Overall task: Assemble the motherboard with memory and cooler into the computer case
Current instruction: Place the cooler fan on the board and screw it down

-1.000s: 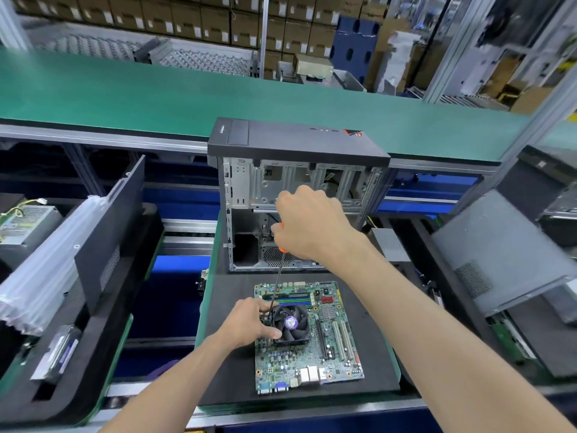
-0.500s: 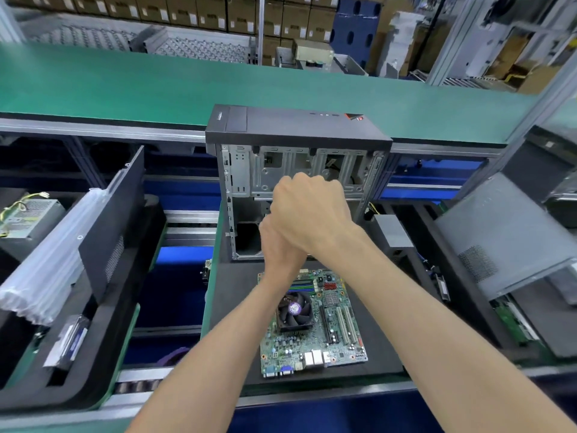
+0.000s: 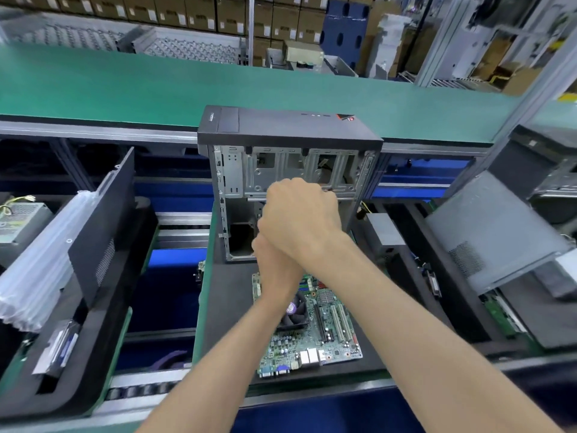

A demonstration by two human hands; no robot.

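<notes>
The green motherboard (image 3: 327, 332) lies flat on a black mat (image 3: 231, 307), its cooler fan (image 3: 295, 310) partly covered by my left forearm. Behind it stands the open computer case (image 3: 290, 129), black-topped, with its bare metal interior facing me. My right hand (image 3: 299, 214) is curled in a fist in front of the case opening. The screwdriver it gripped a second ago is hidden inside the fist. My left hand (image 3: 274, 267) is raised just under the right hand and touches it. Its fingers are hidden.
A grey side panel (image 3: 493, 232) leans at the right, with a small grey box (image 3: 385, 229) beside it. A black panel (image 3: 103, 220) and a plastic-wrapped bundle (image 3: 40, 254) stand in the left tray. A power supply (image 3: 22, 220) sits far left. The green conveyor (image 3: 125, 89) runs behind.
My left hand has left the cooler and risen up under my right fist. The screwdriver shaft and orange handle, visible a second ago, are out of sight.
</notes>
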